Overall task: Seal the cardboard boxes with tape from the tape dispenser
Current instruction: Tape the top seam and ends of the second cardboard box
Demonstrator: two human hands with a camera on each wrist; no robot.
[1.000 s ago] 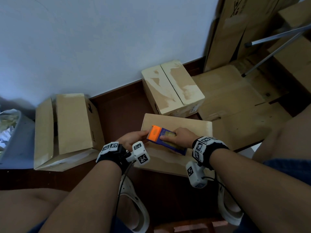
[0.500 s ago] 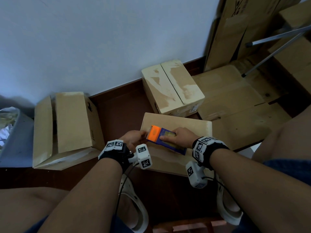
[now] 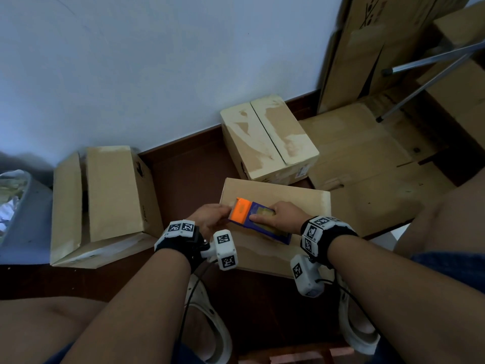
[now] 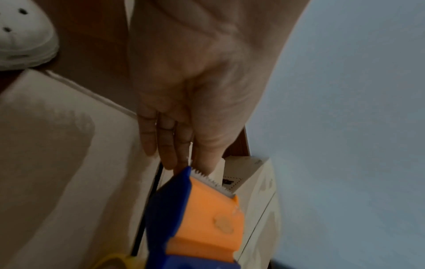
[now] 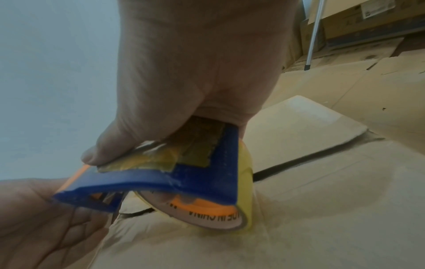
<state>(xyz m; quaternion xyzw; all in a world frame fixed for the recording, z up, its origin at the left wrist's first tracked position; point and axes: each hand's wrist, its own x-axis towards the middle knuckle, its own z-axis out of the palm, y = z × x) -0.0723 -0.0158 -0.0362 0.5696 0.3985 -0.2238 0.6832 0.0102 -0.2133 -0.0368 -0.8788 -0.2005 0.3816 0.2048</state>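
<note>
A blue tape dispenser (image 3: 258,219) with an orange front and a yellow tape roll (image 5: 246,182) lies on top of the cardboard box (image 3: 288,195) in front of me. My right hand (image 3: 280,216) grips its body from above, with the thumb along its side. My left hand (image 3: 211,218) is at the orange end. There its thumb and fingertips (image 4: 171,156) meet at the toothed blade (image 4: 212,180) and seem to pinch the tape end. A dark seam (image 5: 310,160) runs across the box top beside the roll. The tape end itself is hardly visible.
A taped box (image 3: 267,143) stands behind against the wall. A box with loose flaps (image 3: 105,195) lies to the left, beside a grey bin (image 3: 26,227). Flattened cardboard (image 3: 367,166) and metal stand legs (image 3: 420,82) fill the right. My knees and white shoes (image 3: 210,324) are close below.
My left hand has crept a little right and turned, closing onto the dispenser's orange end. The right hand and the dispenser have stayed almost still.
</note>
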